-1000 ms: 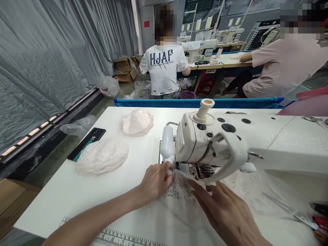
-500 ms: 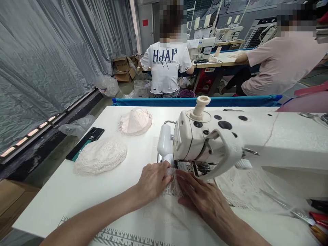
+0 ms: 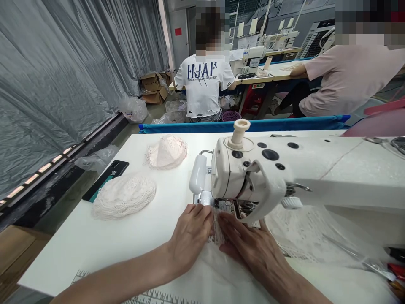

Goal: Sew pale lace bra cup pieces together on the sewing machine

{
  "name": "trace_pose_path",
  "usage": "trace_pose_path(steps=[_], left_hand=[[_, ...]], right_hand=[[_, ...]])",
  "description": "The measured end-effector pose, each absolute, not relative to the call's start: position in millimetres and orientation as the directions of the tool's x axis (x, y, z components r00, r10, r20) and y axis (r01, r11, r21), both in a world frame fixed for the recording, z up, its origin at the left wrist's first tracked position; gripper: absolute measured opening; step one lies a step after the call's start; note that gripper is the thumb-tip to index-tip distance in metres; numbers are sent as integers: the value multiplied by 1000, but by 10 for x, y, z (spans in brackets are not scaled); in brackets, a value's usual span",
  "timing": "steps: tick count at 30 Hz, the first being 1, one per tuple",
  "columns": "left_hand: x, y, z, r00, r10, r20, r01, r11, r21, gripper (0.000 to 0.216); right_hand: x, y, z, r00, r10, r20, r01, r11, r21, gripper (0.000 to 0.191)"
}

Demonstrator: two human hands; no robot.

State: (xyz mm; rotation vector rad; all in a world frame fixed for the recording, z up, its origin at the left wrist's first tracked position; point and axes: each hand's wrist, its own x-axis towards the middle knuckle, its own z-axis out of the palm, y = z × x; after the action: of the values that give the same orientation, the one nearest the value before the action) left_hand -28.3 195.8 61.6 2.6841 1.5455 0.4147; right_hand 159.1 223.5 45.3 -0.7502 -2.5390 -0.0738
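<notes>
Left hand (image 3: 192, 234) + right hand (image 3: 253, 245) on one lace piece (image 3: 217, 232), can't tell if they're pinching; one purple basket (image 3: 230, 116), contents unclear.

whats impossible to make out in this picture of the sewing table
All in the head view:
- lace strip: partly covered by left hand and right hand
- phone: partly under lace stack
- ruler markings: hidden by left forearm
- red object: cut off by right edge
</notes>
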Motion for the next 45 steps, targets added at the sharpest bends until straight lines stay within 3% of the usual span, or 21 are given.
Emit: trace_pose_path(steps=[11, 16, 20, 25, 28, 32, 35, 41, 45], left_hand=[[-335, 2244, 522, 445, 824, 351, 841, -519, 152, 18], [-378, 2175, 579, 469, 815, 339, 839, -531, 115, 12], [-365, 1906, 649, 537, 784, 312, 767, -608, 207, 16], [-285, 1657, 618, 567, 740, 361, 723, -658, 213, 33], [-266, 1679, 570, 526, 745, 410, 758, -629, 171, 12], [-271, 1771, 547, 427, 770, 474, 772, -584, 251, 24], [-256, 1808, 547, 412, 777, 476, 777, -572, 261, 18], [-255, 1799, 505, 506, 768, 393, 800, -588, 118, 11], [-294, 1777, 527, 488, 806, 336, 787, -573, 231, 10]], right_hand=[[1619, 2376, 380, -711, 514, 481, 576, 817, -21, 39], [1679, 2312, 460, -765, 507, 397, 523, 849, -77, 40], [1732, 2187, 590, -828, 446, 340, 413, 895, -169, 57], [1682, 2130, 557, -780, 423, 461, 343, 905, -252, 23], [1650, 2156, 509, -704, 474, 529, 352, 880, -320, 21], [1649, 2186, 512, -659, 537, 527, 353, 839, -413, 27], [1646, 2191, 514, -635, 539, 554, 364, 841, -400, 28], [1659, 2175, 510, -655, 497, 570, 365, 868, -337, 14], [1711, 2154, 534, -693, 438, 573, 319, 899, -301, 20]])
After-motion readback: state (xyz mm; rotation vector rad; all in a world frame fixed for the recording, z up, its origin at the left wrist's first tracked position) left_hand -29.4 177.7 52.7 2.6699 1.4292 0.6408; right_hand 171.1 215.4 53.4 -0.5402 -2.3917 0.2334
